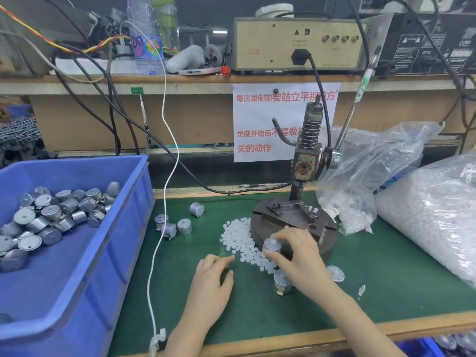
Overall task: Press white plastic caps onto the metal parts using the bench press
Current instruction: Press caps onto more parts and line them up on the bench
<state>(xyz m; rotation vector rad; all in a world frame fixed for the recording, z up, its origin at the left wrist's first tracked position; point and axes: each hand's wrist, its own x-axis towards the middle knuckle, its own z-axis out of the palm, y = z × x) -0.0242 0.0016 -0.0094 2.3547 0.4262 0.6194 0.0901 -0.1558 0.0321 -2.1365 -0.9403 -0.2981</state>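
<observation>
My right hand [300,256] grips a small round metal part [271,247] with a white cap on top, just in front of the bench press base [296,220]. My left hand [213,273] rests on the green mat, fingertips touching the edge of the pile of white plastic caps [239,237]; whether it pinches a cap I cannot tell. The bench press column [306,155] rises behind, its lever [358,96] up to the right. Two more metal parts [282,280] lie under my right wrist.
A blue bin [77,253] of metal parts fills the left. Several loose metal parts [177,224] lie beside it. Plastic bags of white caps [425,215] crowd the right. A white cable [164,202] hangs across the mat. Electrical boxes sit on the shelf above.
</observation>
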